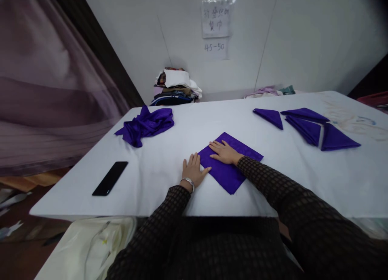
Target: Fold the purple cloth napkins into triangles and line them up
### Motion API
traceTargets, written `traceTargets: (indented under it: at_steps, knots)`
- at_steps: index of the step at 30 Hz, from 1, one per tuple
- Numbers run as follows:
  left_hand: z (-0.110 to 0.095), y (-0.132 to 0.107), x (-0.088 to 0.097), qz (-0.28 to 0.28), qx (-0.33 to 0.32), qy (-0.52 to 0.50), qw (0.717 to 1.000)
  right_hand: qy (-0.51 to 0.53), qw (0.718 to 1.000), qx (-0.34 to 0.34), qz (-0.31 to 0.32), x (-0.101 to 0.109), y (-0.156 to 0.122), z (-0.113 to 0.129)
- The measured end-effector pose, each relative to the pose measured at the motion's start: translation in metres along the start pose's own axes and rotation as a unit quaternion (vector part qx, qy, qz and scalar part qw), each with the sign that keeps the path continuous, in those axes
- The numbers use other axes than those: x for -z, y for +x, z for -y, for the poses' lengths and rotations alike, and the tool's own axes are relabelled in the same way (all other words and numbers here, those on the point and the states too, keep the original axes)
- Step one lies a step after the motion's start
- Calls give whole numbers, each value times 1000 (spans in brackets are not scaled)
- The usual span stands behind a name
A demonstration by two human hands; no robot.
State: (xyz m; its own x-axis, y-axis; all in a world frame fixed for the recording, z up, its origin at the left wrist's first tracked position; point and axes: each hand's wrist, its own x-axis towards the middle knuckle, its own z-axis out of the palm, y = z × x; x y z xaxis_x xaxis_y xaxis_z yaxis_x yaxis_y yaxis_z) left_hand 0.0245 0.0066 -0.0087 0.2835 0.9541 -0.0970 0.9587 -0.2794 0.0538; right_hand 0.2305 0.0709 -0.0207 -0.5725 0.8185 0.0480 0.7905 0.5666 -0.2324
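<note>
A purple cloth (pixel 232 177), folded into a flat four-sided shape, lies on the white-covered table (pixel 169 179) in front of me. My right hand (pixel 223 152) rests palm down on its upper part, fingers stretched out. At the cloth's left corner, my left hand (pixel 194 171) lies flat with spread fingers, mostly on the table and its fingertips at the cloth's edge. A silver bracelet (pixel 189 183) circles my left wrist. Neither hand grips anything.
A crumpled purple cloth (pixel 148 124) lies at the back left, with a black phone (pixel 110 178) nearer me. Several folded purple cloths (pixel 338 137) lie at the right. Behind the table, a clothes pile (pixel 176 88) stands by the wall. A curtain (pixel 54 82) hangs at left.
</note>
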Motion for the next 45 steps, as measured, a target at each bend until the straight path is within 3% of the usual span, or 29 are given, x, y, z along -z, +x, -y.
traceTargets:
  at_steps: [17, 23, 28, 31, 36, 45]
  knots:
    - [2, -12, -2, -26, 10, -62, 998, -39, 999, 2, 3, -6, -2, -3]
    - [-4, -6, 3, -42, 55, -87, 994, -51, 999, 6, -3, -6, -3, -2]
    - [-29, 10, 7, -67, -34, -87, 993, -64, 998, 15, -5, -8, -3, -4]
    - [-35, 18, 2, -50, -38, -92, 994, -66, 998, 13, -2, -9, -3, -5]
    - [-27, 15, -6, -32, -18, -84, 996, -56, 998, 13, -5, -8, -3, -4]
    - [-10, -8, -2, -25, 24, -85, 996, -43, 999, 3, 6, -4, -3, -1]
